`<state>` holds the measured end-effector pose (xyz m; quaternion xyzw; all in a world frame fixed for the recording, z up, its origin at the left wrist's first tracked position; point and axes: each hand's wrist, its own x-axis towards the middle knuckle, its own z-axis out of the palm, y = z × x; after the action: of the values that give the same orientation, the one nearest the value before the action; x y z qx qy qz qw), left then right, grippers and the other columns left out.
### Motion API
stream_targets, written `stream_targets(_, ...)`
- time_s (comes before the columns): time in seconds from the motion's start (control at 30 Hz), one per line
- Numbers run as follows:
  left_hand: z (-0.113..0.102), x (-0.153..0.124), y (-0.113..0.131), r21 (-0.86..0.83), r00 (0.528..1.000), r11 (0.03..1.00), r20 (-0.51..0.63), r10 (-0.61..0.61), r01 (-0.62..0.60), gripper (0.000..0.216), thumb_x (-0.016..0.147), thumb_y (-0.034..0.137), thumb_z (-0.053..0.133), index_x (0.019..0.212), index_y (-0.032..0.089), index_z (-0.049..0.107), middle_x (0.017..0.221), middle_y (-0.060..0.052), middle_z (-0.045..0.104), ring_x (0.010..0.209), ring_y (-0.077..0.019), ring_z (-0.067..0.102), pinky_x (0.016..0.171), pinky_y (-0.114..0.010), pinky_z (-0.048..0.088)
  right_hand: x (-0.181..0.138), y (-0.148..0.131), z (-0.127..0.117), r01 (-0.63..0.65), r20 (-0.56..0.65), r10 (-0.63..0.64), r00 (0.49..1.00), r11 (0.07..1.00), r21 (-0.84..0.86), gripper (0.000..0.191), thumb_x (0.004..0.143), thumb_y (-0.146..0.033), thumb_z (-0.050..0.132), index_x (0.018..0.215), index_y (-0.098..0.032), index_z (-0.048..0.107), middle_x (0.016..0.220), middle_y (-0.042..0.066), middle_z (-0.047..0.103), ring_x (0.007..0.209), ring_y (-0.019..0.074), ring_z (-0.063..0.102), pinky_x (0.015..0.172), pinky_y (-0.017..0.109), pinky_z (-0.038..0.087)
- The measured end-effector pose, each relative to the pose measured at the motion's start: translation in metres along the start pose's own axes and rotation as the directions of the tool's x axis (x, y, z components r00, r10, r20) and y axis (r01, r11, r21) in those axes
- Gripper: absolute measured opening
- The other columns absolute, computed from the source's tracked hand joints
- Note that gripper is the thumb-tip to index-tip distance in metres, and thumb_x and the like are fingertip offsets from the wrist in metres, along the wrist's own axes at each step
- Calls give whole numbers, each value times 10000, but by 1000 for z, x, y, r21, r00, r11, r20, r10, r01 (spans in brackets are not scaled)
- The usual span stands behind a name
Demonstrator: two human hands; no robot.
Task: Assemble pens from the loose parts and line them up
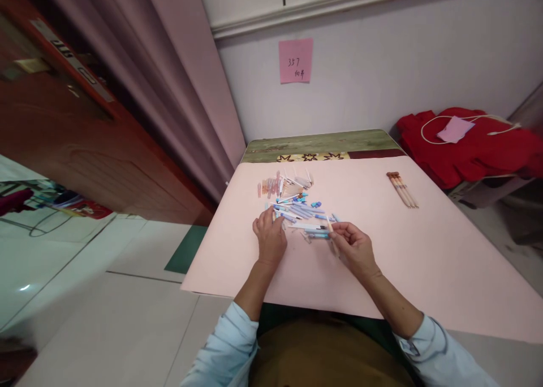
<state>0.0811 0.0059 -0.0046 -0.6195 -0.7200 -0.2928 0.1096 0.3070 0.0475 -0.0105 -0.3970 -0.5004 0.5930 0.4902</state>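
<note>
Loose pen parts lie in a pile in the middle of the pink sheet, among them blue pen barrels, white refills and small blue caps. My right hand, at the pile's near right edge, pinches a slim beige pen barrel between thumb and fingers, with a white end pointing up. At the left edge of the pile is my left hand, its fingers bent inward. Something small may be between its thumb and fingertips, but I cannot make it out.
Several beige pens with brown tops lie side by side at the right. Pinkish-brown pieces sit behind the pile. The pink sheet covers most of the table. Red cloth with a white cable is beyond the right edge.
</note>
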Motion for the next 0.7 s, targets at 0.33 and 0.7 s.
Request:
stream_targets(0.33, -5, 0, 2, -28, 999, 999, 7, -34, 35, 295, 805, 61, 501, 924, 252, 692, 1360, -67, 567, 1285, -261, 452, 1086, -486, 283, 0, -1, 0, 10, -17, -10, 1000, 1000, 5, 324, 751, -414, 763, 959, -181, 679, 803, 40, 679, 619, 116, 566, 530, 227, 441)
stream_targets(0.7, -5, 1, 0, -62, 996, 997, -70, -59, 55, 195, 837, 126, 539, 903, 238, 684, 1303, -80, 587, 1259, -255, 470, 1085, -457, 288, 1, 4, -1, 30, 0, -30, 1000, 1000, -8, 327, 771, -432, 739, 975, -188, 664, 803, 43, 684, 635, 137, 588, 564, 252, 465)
